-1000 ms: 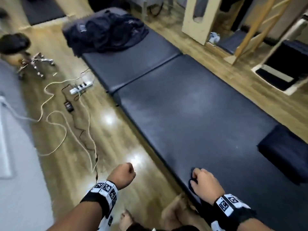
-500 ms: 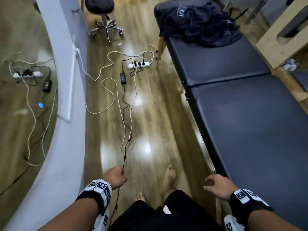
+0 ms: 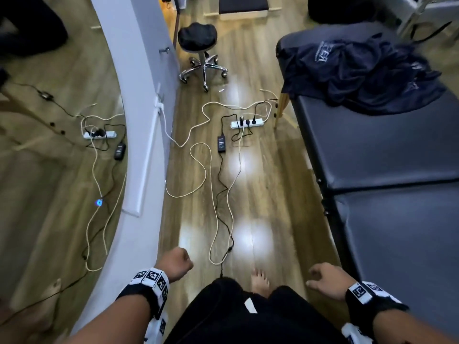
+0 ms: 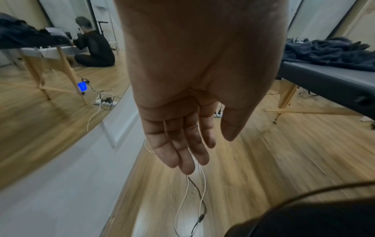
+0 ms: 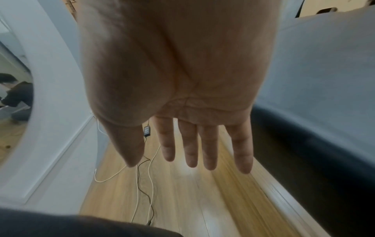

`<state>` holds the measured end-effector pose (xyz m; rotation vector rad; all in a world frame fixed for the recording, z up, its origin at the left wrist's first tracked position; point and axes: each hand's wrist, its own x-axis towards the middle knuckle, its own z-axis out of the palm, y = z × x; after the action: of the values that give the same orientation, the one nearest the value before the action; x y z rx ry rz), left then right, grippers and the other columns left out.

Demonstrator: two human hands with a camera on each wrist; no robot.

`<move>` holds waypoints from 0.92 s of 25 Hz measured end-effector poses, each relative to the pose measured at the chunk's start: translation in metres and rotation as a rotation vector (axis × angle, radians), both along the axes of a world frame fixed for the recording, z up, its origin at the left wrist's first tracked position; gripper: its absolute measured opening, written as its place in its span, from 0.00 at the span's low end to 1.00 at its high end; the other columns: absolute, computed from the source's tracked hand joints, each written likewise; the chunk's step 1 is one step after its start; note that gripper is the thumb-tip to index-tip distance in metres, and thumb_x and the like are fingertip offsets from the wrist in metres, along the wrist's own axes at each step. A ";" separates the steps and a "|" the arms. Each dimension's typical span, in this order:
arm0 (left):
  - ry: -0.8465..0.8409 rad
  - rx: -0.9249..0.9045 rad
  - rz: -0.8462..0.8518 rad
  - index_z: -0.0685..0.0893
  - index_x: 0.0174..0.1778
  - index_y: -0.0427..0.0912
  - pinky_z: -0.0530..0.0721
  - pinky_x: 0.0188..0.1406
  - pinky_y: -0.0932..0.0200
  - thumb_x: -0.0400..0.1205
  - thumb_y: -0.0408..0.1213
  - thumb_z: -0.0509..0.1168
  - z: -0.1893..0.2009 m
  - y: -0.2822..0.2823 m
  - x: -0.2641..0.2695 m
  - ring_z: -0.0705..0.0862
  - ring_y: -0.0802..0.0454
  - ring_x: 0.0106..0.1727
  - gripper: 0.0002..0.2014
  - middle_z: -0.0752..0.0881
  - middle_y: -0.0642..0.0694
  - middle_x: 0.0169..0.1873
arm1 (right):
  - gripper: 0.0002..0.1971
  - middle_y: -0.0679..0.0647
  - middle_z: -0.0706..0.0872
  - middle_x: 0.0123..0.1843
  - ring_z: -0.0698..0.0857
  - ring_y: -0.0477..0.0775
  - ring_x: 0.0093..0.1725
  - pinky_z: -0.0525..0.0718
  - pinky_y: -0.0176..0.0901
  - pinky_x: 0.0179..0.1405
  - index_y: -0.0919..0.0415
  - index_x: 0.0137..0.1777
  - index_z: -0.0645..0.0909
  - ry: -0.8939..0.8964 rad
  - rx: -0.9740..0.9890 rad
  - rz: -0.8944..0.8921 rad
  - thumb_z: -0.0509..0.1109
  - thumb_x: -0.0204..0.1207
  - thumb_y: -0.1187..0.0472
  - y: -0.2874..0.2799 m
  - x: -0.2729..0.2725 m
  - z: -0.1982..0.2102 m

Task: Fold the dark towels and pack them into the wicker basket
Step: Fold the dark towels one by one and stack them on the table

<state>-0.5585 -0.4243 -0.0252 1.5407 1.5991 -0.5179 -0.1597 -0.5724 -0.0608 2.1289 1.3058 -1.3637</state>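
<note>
A crumpled pile of dark navy towels (image 3: 360, 73) lies on the far end of the black padded table (image 3: 372, 150), well ahead of both hands. It also shows in the left wrist view, as a dark towel pile (image 4: 328, 52) at the right. My left hand (image 3: 177, 264) hangs over the wooden floor, loosely curled and holding nothing; its fingers (image 4: 182, 152) are relaxed. My right hand (image 3: 325, 279) is beside the table's near edge, with its fingers (image 5: 192, 144) straight and empty. No wicker basket is in view.
Cables (image 3: 211, 194), a power strip (image 3: 246, 123) and a black adapter (image 3: 221, 143) lie on the floor ahead. A black stool (image 3: 198, 38) on castors stands beyond them. A curved white wall with a mirror (image 3: 144, 120) borders the left. My bare foot (image 3: 259, 279) is on the floor.
My right hand has come off the table's edge and now hangs free. The view has swung left onto the aisle, and the towel pile is nearer.
</note>
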 end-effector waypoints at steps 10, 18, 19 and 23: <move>-0.027 -0.106 0.061 0.77 0.36 0.38 0.68 0.14 0.70 0.81 0.32 0.63 -0.020 0.189 0.036 0.74 0.51 0.19 0.07 0.81 0.41 0.29 | 0.29 0.49 0.89 0.66 0.86 0.51 0.66 0.81 0.38 0.65 0.53 0.70 0.84 -0.019 -0.022 0.043 0.75 0.72 0.40 0.206 0.036 -0.008; -0.084 -0.002 -0.240 0.86 0.43 0.32 0.78 0.34 0.59 0.76 0.37 0.64 -0.032 0.383 0.113 0.80 0.44 0.32 0.11 0.91 0.33 0.43 | 0.24 0.50 0.87 0.68 0.85 0.53 0.68 0.80 0.40 0.64 0.52 0.70 0.83 -0.077 0.087 -0.145 0.73 0.78 0.42 0.365 0.075 0.044; -0.075 0.004 -0.303 0.86 0.42 0.32 0.79 0.35 0.59 0.76 0.37 0.64 -0.030 0.404 0.130 0.81 0.45 0.32 0.11 0.91 0.35 0.41 | 0.23 0.51 0.88 0.68 0.85 0.54 0.68 0.80 0.41 0.65 0.51 0.69 0.84 -0.081 0.117 -0.191 0.74 0.77 0.42 0.381 0.083 0.049; -0.050 0.049 -0.540 0.82 0.37 0.35 0.74 0.34 0.60 0.78 0.38 0.63 -0.026 0.481 0.209 0.83 0.42 0.38 0.10 0.83 0.41 0.33 | 0.19 0.49 0.90 0.62 0.86 0.51 0.65 0.81 0.42 0.66 0.52 0.65 0.86 -0.065 0.249 -0.362 0.74 0.78 0.46 0.431 0.118 0.063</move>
<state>-0.3499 0.0566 -0.0510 2.0137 1.1533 -0.7250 -0.0416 -0.1418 0.0023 2.6596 1.1562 -1.2989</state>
